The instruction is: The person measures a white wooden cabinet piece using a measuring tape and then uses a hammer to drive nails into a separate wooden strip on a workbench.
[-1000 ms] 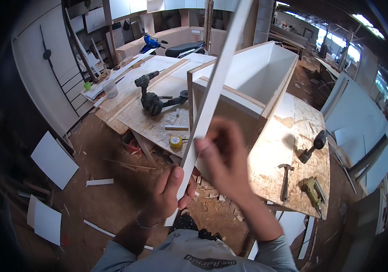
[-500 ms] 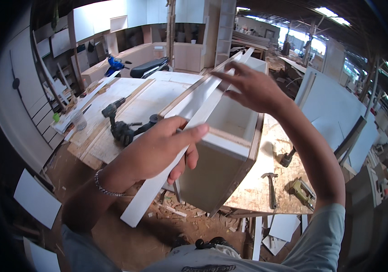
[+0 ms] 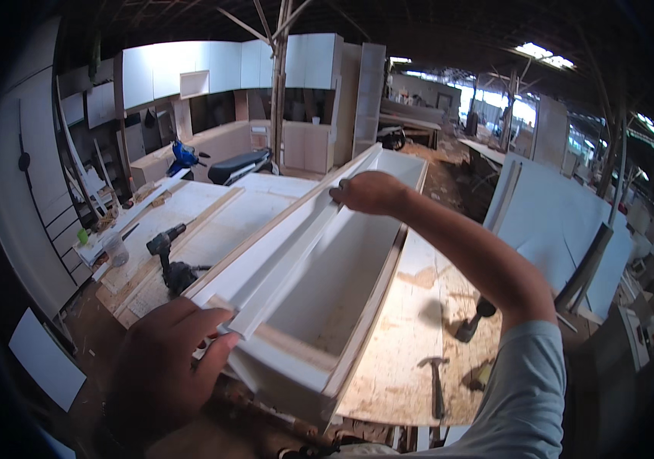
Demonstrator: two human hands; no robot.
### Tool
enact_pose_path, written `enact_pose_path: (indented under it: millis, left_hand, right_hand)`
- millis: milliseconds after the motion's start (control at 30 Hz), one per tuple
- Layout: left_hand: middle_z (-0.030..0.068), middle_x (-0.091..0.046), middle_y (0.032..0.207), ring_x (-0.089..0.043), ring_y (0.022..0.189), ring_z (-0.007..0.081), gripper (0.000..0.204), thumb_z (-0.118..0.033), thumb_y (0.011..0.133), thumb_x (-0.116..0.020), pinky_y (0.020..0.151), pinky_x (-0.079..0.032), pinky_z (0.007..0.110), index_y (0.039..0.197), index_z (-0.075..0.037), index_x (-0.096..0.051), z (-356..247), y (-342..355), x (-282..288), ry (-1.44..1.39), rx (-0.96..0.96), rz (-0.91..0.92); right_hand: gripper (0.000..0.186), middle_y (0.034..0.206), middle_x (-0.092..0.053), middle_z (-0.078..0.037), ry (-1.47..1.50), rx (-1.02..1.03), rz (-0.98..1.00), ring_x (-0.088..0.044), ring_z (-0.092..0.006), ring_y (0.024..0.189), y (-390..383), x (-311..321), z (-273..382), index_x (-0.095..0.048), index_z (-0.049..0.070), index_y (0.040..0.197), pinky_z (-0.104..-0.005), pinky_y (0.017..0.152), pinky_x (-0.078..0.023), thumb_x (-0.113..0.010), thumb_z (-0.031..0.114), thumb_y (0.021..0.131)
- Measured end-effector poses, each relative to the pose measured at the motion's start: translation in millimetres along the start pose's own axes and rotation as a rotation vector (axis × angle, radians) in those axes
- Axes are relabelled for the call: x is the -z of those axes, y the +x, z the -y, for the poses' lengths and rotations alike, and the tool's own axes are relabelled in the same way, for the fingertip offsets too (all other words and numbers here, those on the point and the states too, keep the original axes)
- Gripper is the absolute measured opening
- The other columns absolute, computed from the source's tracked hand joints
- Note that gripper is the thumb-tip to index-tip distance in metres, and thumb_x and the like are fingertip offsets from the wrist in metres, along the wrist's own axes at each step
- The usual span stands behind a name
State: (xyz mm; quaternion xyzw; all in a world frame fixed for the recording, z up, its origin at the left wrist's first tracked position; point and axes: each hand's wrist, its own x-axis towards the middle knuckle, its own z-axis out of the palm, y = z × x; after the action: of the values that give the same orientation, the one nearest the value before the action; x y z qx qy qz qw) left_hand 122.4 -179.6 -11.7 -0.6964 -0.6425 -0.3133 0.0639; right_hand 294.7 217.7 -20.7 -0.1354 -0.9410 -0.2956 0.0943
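- In the head view, I saw a long white strip (image 3: 293, 264) over the open top of a big box (image 3: 296, 348), close to the box's left side.
- The box was on the worktop (image 3: 407, 333).
- The left hand (image 3: 181, 359) had its thumb and a finger pinched on the near end of the strip, by the box's front rim.
- The right hand (image 3: 365, 193) was farther up, with its fingers curled tight on the strip.
- The strip's long way ran nearly the same way as the box's long sides. One end pointed back at the person; the other pointed away and a bit to the right.
- I could not tell if the strip touched the box all the way along.
- To me, this looked like the lining-up part. I think the next move called for both hands to keep the strip straight and set its near end right.
- On the right of the worktop lay a hammer (image 3: 436, 390), with a dark drill (image 3: 476, 320) near it. Nobody's hand was on them.
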Motion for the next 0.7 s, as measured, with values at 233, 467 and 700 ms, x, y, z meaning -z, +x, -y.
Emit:
enact_pose_path:
  millis: [233,467,700]
  left_hand:
    - [0.0118,-0.064,0.078,-0.064,0.071,0.0269,0.019,-0.007,0.075,-0.077,0.065,-0.051,0.037,0.093,-0.003,-0.070,-18.6,30.4,-31.3,0.001,0.190,-0.103]
    - [0.0124,-0.065,0.087,-0.062,0.075,0.0271,0.028,-0.014,0.077,-0.079,0.071,-0.049,0.039,0.102,-0.004,-0.072,-8.1,27.1,-17.4,0.192,0.395,-0.098]
    - [0.0060,-0.069,0.099,-0.063,0.102,0.0177,0.019,-0.003,0.080,-0.073,0.095,-0.047,0.033,0.099,-0.006,-0.073,7.6,15.2,-4.5,-0.078,0.274,-0.255]
  right_hand:
    - [0.014,0.074,-0.066,-0.014,0.087,0.027,-0.079,-0.070,-0.0346,0.075,6.1,-33.1,-20.0,-0.060,0.006,0.097,-0.0463,0.066,-0.058,-0.054,0.018,0.092]
    - [0.027,0.097,-0.070,-0.016,0.426,-0.098,0.016,-0.067,-0.0359,0.095,32.8,-34.0,-17.6,-0.067,0.008,0.109,-0.0474,0.086,-0.052,-0.048,0.023,0.096]
    - [0.018,0.081,-0.066,-0.016,0.070,-0.002,-0.104,-0.068,-0.0334,0.076,6.2,-32.8,-8.9,-0.058,0.003,0.104,-0.0453,0.067,-0.056,-0.060,0.008,0.087]
